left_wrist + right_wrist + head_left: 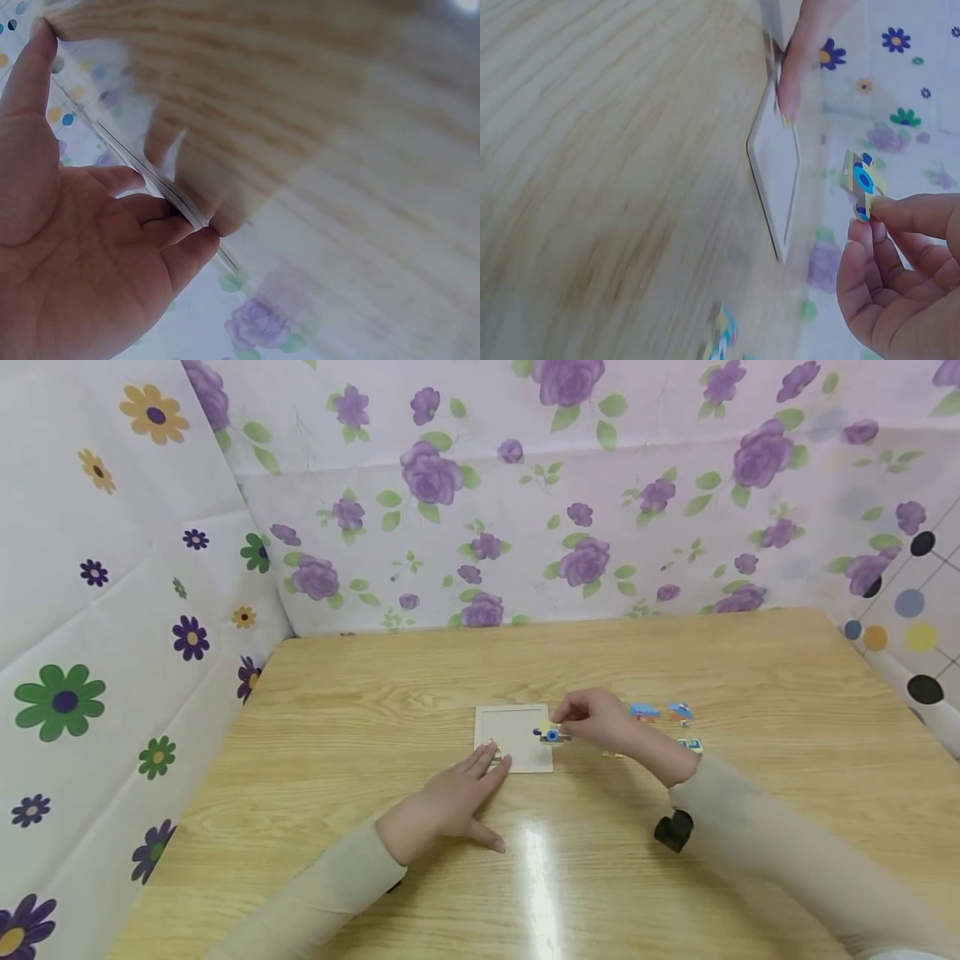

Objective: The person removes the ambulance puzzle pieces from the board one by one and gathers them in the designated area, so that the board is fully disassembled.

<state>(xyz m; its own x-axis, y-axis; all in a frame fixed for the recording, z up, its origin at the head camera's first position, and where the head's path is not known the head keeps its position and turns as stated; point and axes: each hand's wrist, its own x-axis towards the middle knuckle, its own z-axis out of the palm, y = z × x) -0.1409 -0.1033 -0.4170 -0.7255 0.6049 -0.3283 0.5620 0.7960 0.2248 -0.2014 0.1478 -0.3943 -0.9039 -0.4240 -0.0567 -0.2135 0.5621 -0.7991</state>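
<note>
A white puzzle frame point(517, 737) with a raised rim lies flat on the table. At its lower left corner my left hand point(457, 797) rests with extended fingers, their tips over a puzzle piece point(492, 749) that they partly cover. The left thumb spreads away toward me over the wood. Between thumb and fingertips my right hand point(600, 720) pinches another puzzle piece, yellow with a blue ring point(864, 178). In the head view this piece overlaps the frame's right rim; in the right wrist view it is held up above the table.
Several colourful puzzle pieces point(643, 711) lie on the wooden table point(360, 693) to the right of the frame, some partly behind the right forearm. Flowered cloth point(480, 527) hangs along the back and left of the table. A black wrist mount point(674, 831) sits at the right sleeve.
</note>
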